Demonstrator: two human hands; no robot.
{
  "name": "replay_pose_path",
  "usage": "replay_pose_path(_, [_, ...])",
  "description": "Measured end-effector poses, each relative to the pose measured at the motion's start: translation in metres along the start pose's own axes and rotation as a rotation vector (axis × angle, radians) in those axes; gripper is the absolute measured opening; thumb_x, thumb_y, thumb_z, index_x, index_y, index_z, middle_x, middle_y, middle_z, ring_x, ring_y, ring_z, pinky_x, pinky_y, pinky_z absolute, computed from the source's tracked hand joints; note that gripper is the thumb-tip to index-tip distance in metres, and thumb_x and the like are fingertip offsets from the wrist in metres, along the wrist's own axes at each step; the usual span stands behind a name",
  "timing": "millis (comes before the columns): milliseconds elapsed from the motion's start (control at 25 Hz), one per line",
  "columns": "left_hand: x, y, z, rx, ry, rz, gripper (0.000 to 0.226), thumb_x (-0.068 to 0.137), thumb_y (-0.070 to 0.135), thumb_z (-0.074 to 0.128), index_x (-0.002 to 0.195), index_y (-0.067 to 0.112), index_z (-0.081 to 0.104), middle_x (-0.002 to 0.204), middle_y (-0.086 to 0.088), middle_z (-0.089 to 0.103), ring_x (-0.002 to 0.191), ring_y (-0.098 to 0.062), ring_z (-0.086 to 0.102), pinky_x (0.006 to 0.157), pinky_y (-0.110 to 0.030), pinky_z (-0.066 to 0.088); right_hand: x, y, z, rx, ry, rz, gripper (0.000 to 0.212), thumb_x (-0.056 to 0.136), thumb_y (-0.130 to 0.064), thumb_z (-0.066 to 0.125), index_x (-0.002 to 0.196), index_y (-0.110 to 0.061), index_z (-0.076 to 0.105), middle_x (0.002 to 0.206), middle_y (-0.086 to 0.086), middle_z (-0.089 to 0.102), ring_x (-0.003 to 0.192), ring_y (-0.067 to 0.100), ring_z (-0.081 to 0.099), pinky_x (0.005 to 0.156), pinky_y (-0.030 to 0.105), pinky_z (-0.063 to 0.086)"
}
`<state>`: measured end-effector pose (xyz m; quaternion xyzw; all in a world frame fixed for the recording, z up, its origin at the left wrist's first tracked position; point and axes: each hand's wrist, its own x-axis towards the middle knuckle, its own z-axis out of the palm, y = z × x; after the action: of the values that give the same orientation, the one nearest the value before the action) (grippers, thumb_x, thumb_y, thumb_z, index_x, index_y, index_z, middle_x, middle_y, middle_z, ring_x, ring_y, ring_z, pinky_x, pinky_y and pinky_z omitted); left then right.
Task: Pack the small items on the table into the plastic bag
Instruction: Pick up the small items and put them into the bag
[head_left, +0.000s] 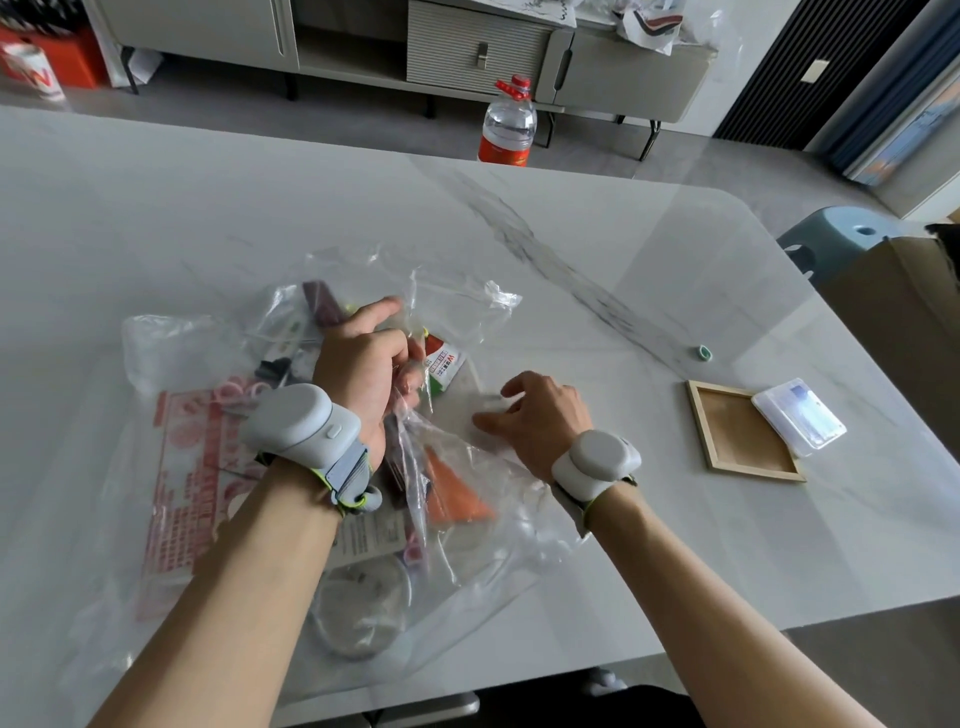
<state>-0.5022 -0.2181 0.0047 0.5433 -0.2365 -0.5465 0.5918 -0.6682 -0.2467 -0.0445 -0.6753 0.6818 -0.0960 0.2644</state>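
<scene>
your left hand (363, 364) is curling shut around a bunched fold of the clear plastic bag (457, 312), fingers pinching the film up off the marble table (260, 208) near the bag's mouth. a small red, white and green packet (441, 366) is sitting right beside those fingertips, looks like it's inside the film but i can't tell for sure. your left forearm is coming in from the bottom left, wrist bent a bit, with a grey wrist device (301, 421) strapped on top.

your right hand (540, 415) is hovering low with fingers spread loosely apart, tips touching or just above the crinkled plastic, gripping nothing that i can make out. it's a little motion blurred so exact contact is hard to call. that wrist is wearing a round grey device (597, 462) too, and the forearm is angling in from the bottom right.

the bag is lying in the middle of the table under both hands, already holding stuff: an orange piece (457, 493), pink rings (239, 389), something dark purple (324, 306). still out on the table to your right are a wooden frame (737, 436), a clear plastic card case (800, 418) overlapping its far corner, and a small green thing (702, 353) further back.
</scene>
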Motion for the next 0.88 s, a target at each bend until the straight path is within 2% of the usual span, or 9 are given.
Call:
replay_pose_path(80, [-0.001, -0.003, 0.004, -0.009, 0.000, -0.009, 0.060, 0.077, -0.012, 0.031, 0.128, 0.010, 0.053, 0.060, -0.005, 0.047, 0.038, -0.012, 0.032, 0.040, -0.016, 0.019, 0.001, -0.004, 0.005, -0.046, -0.104, 0.030, 0.037, 0.066, -0.053, 0.072, 0.080, -0.019, 0.068, 0.078, 0.000, 0.067, 0.071, 0.024, 0.065, 0.060, 0.031, 0.053])
replay_pose_path(160, [-0.003, -0.006, 0.009, -0.014, -0.005, -0.013, 0.062, 0.076, -0.013, 0.031, 0.129, 0.010, 0.052, 0.059, -0.005, 0.047, 0.037, -0.011, 0.032, 0.040, -0.016, 0.019, 0.002, -0.005, 0.010, -0.074, -0.130, 0.022, 0.032, 0.063, -0.047, 0.067, 0.068, -0.015, 0.067, 0.069, 0.004, 0.068, 0.065, 0.030, 0.067, 0.059, 0.035, 0.057])
replay_pose_path(240, [-0.003, -0.010, 0.016, -0.008, -0.019, -0.021, 0.063, 0.076, -0.012, 0.031, 0.131, 0.011, 0.051, 0.059, -0.005, 0.047, 0.038, -0.011, 0.031, 0.040, -0.016, 0.019, 0.003, 0.000, 0.009, -0.086, -0.117, 0.017, 0.026, 0.065, -0.042, 0.060, 0.066, -0.017, 0.065, 0.070, 0.004, 0.068, 0.065, 0.029, 0.067, 0.062, 0.035, 0.059])
replay_pose_path(400, [-0.011, -0.017, 0.037, 0.002, -0.051, -0.024, 0.063, 0.076, -0.013, 0.031, 0.130, 0.013, 0.052, 0.062, -0.006, 0.046, 0.038, -0.011, 0.032, 0.038, -0.015, 0.021, 0.004, 0.019, -0.007, -0.078, -0.140, -0.005, 0.013, 0.076, -0.032, 0.061, 0.067, -0.023, 0.064, 0.078, 0.004, 0.070, 0.072, 0.027, 0.066, 0.063, 0.031, 0.054])
replay_pose_path(640, [-0.019, -0.034, 0.071, 0.018, -0.139, -0.042, 0.061, 0.077, -0.012, 0.031, 0.130, 0.012, 0.051, 0.066, -0.006, 0.046, 0.040, -0.012, 0.032, 0.042, -0.018, 0.018, 0.007, 0.072, -0.044, -0.085, 0.008, 0.099, 0.020, 0.074, -0.034, 0.060, 0.058, -0.025, 0.055, 0.075, 0.001, 0.067, 0.066, 0.025, 0.063, 0.057, 0.030, 0.050])
replay_pose_path(680, [-0.020, -0.037, 0.077, 0.026, -0.146, -0.042, 0.060, 0.078, -0.012, 0.031, 0.130, 0.011, 0.050, 0.066, -0.007, 0.046, 0.039, -0.011, 0.032, 0.041, -0.018, 0.018, 0.007, 0.081, -0.053, -0.095, 0.034, 0.106, 0.016, 0.076, -0.036, 0.060, 0.064, -0.026, 0.058, 0.081, 0.001, 0.067, 0.071, 0.025, 0.063, 0.059, 0.029, 0.048])
replay_pose_path(760, [-0.022, -0.042, 0.086, 0.038, -0.151, -0.050, 0.060, 0.079, -0.013, 0.031, 0.130, 0.011, 0.050, 0.065, -0.006, 0.046, 0.038, -0.011, 0.031, 0.040, -0.017, 0.018, 0.006, 0.101, -0.075, -0.193, 0.185, 0.110, 0.014, 0.081, -0.039, 0.058, 0.089, -0.029, 0.061, 0.104, 0.002, 0.061, 0.091, 0.025, 0.057, 0.071, 0.031, 0.045])
replay_pose_path(880, [-0.022, -0.047, 0.090, 0.051, -0.152, -0.070, 0.059, 0.080, -0.013, 0.031, 0.130, 0.012, 0.051, 0.064, -0.006, 0.047, 0.038, -0.010, 0.031, 0.039, -0.016, 0.017, 0.013, 0.154, -0.111, -0.290, 0.462, 0.297, 0.050, 0.080, -0.036, 0.060, 0.125, -0.020, 0.046, 0.135, 0.014, 0.038, 0.124, 0.037, 0.035, 0.102, 0.044, 0.033])
